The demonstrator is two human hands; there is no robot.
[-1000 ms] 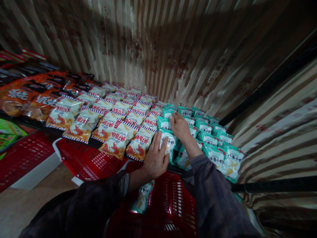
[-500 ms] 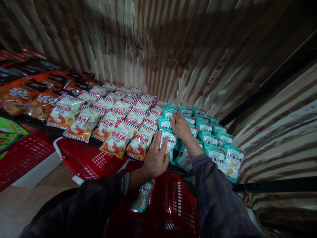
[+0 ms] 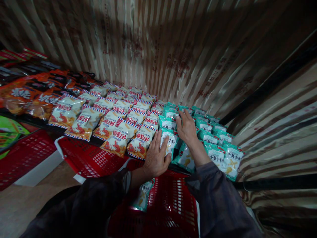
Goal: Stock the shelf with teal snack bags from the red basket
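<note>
My left hand lies with its fingers stretched flat against a teal-and-white snack bag at the front of the shelf. Farther back and to the right, my right hand reaches over the rows of teal bags, fingers apart, touching the tops near a rear bag; neither hand grips anything. To the left of the teal rows stand white-and-orange snack bags with striped edges. Below my left wrist, one more teal bag lies in a red basket.
Orange snack bags fill the shelf's left part. Another red basket stands below the shelf, and a further one is at far left with green packets. Corrugated sheeting closes off the back; a dark bar slants at right.
My right hand has moved right and slightly back over the teal bags, its fingers opening away from the bag it was touching. My left hand has stayed in place.
</note>
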